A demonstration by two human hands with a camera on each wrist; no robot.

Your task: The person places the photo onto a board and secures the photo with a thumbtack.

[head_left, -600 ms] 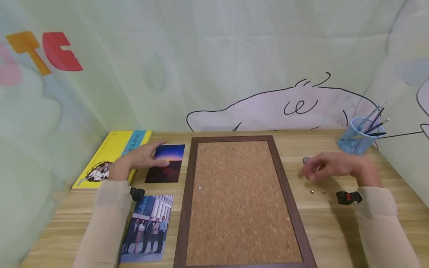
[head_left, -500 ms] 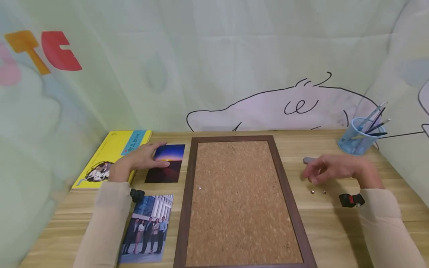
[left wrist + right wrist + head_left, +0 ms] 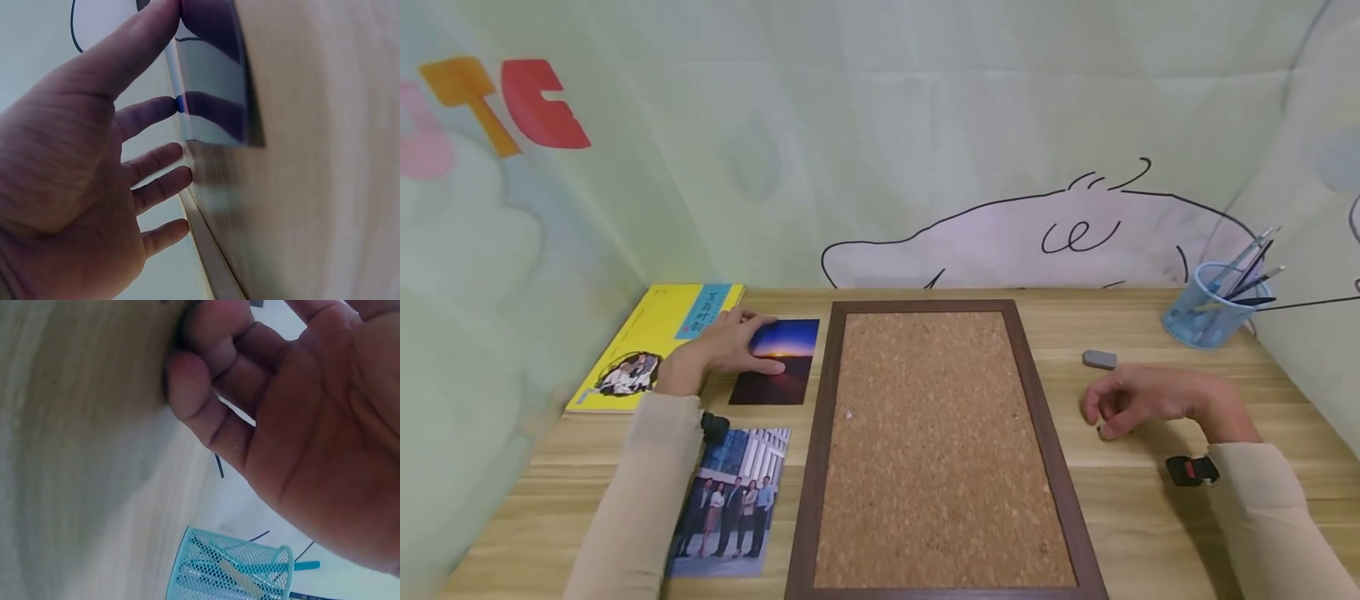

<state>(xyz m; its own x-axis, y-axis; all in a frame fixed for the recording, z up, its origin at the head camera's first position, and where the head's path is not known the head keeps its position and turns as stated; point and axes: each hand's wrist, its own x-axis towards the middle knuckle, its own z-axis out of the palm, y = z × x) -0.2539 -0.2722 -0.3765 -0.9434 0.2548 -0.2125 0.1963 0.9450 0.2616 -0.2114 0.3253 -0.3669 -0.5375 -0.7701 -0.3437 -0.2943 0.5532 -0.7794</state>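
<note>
My left hand [image 3: 722,343] rests on the sunset photo [image 3: 778,385], thumb across its face and fingers stretched along its far left edge. In the left wrist view the thumb and index finger touch the glossy photo [image 3: 215,94], while the other fingers are spread. My right hand [image 3: 1157,400] is bent down to the table right of the corkboard [image 3: 947,450]. Its thumb tip is beside a small shiny round piece [image 3: 1101,432], largely covered by the hand. The right wrist view shows bent fingers [image 3: 189,387] near the tabletop; the thumb's contact is hidden.
A grey eraser [image 3: 1100,359] lies just beyond my right hand. The blue mesh pen cup [image 3: 1198,321] stands at the back right. A group photo [image 3: 730,508] lies near my left forearm, and a yellow book [image 3: 647,337] is at the far left.
My right hand has moved toward me, away from the eraser and down over the two small shiny pieces, which it now mostly covers. The left hand stays on the sunset photo.
</note>
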